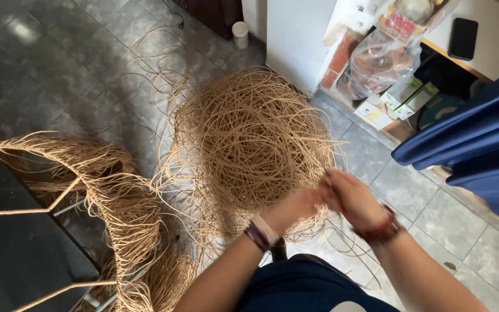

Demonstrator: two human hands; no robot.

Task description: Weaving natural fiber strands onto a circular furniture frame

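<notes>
Tan wicker strands lie heaped in a tangled pile [249, 138] on the tiled floor [59, 69], where left hand [298, 203] and right hand [350, 199] meet, blurred fingers seemingly pinching strands, best teased apart slowly.

Grey stone-tile floor [70, 69], daylight patch top left; white cabinet [295, 40]; cluttered shelf [397, 92]; blue cloth [480, 138] at right.

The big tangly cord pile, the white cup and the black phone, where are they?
tan cord pile [249, 138], head view, middle of the tangle
white cup [240, 33], head view, its side
black phone [463, 38], head view, its flat face
</notes>
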